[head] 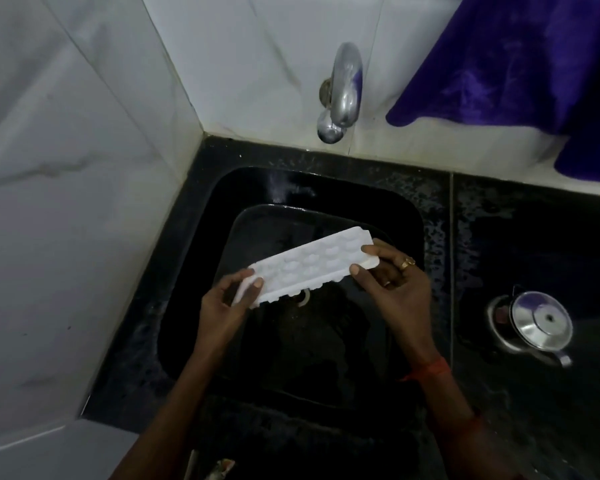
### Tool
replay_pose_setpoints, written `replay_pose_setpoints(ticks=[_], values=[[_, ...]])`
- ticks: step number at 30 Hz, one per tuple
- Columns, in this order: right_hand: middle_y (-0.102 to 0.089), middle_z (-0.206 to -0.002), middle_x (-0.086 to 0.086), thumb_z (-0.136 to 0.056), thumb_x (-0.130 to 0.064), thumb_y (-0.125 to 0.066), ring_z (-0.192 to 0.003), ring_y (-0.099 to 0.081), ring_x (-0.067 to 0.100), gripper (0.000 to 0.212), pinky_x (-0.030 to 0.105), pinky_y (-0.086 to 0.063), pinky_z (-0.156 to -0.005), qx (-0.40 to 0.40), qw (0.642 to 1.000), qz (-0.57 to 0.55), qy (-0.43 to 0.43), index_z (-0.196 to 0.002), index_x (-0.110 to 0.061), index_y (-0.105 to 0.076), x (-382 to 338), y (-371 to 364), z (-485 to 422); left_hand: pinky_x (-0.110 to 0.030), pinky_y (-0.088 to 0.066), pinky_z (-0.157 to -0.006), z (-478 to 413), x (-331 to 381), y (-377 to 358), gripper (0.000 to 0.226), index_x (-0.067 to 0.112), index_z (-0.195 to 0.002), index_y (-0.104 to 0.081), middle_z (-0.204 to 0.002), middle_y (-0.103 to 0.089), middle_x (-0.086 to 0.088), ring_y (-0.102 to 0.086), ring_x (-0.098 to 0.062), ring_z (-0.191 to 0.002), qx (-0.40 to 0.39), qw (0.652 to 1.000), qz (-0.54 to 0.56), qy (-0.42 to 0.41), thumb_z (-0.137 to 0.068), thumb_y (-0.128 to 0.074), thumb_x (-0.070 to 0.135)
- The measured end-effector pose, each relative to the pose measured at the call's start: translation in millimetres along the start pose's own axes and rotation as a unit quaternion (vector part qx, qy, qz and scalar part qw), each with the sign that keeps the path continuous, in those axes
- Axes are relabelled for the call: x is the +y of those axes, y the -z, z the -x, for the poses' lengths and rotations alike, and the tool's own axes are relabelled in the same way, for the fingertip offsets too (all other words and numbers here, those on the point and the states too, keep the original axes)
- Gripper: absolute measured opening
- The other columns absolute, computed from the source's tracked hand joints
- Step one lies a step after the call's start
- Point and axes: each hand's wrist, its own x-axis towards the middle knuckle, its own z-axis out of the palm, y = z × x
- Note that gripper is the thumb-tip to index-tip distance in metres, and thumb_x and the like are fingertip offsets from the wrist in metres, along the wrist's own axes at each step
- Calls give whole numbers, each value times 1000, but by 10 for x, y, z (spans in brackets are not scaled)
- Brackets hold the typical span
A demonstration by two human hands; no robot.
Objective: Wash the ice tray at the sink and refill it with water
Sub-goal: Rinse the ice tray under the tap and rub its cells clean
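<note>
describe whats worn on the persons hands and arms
Both arms are bare, with no sleeves in view. The right hand wears two gold-coloured rings, one with a raised top and one plain band. An orange-red thread or band circles the right wrist. The left hand shows no rings or bands.

a wet black counter [520, 237] holds a steel lidded pot [534, 323] beside the sink [409, 216].

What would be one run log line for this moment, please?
stage: tray over sink | ice tray: held by both ends | left hand: gripping | right hand: gripping | tap: no water seen
</note>
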Motion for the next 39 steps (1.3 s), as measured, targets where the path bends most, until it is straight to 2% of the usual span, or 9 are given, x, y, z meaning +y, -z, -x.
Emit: replay_pose_setpoints(ticks=[4,8,14,21,27,31,33,36,39], values=[[-65,-125,-3,-76,-14,-88,-111,-68,7,23,29,-59,-88,1,996,61,58,-96,-19,-77,-147,-135,-97,-11,-48,-94,1,-43,-155,48,38,-106,-74,-120,-68,19,-61,7,-116,-69,987,-140,-46,-64,-90,56],[-65,-124,-2,-76,-16,-88,-113,-65,2,23,30,-60,-88,-34,985,135,97,-94,-25,-78,-235,-246,-307,-37,-38,-117,-102,-55,-251,62,40,-123,-70,-135,-62,19,-53,-5,-133,-69,954,-268,-112,-69,-72,72],[-64,-123,-6,-78,-21,-87,-106,-67,3,32,26,-59,-91,-95,980,156,83,-108,-26,-78,-355,-461,-690,-29,-57,-89,-265,136,-329,49,63,-133,-50,-109,-73,29,-69,4,-102,-133,944,-279,-117,-85,-53,74],[-71,-113,-16,-86,-29,-79,-102,-68,-2,37,19,-56,-90,-156,974,159,46,-122,-29,-71,-511,-679,-1143,-36,-59,-81,-443,132,-337,49,36,-122,-70,-97,-77,19,-72,0,-91,-106,966,-210,-111,-88,-52,67],[-75,-106,7,-97,-27,-66,-105,-73,22,22,38,-56,-99,-32,994,-12,-99,-112,-12,-68,-560,-614,-1550,-44,-60,-85,-512,173,-315,42,24,-116,-71,-103,-78,8,-74,-13,-98,-102,988,-83,-80,-86,-63,52],[-71,-112,13,-107,-20,-45,-108,-71,24,15,38,-55,-101,-58,976,-136,-158,-106,-19,-60,-718,-660,-1708,-30,-61,-78,-562,240,-320,15,23,-111,-71,-106,-79,2,-76,-20,-100,-103,994,21,-20,-96,-70,20],[-71,-109,13,-108,-19,-43,-106,-70,24,16,41,-54,-103,-51,975,-131,-170,-105,-17,-58,-745,-707,-1773,-25,-60,-72,-565,298,-331,21,21,-109,-70,-103,-80,2,-77,-17,-96,-112,992,58,5,-99,-61,5],[-70,-112,16,-108,-22,-45,-109,-69,28,18,44,-54,-102,-56,975,-107,-186,-104,-12,-60,-750,-778,-1855,-22,-60,-68,-552,370,-356,22,17,-111,-68,-98,-81,5,-77,-13,-90,-130,986,94,39,-101,-55,2],[-69,-117,20,-105,-18,-52,-109,-70,31,27,40,-57,-97,-62,979,-78,-177,-125,-1,-58,-717,-852,-1925,-21,-59,-65,-536,397,-382,21,16,-110,-69,-94,-81,6,-78,-12,-86,-131,984,108,50,-101,-54,4]])
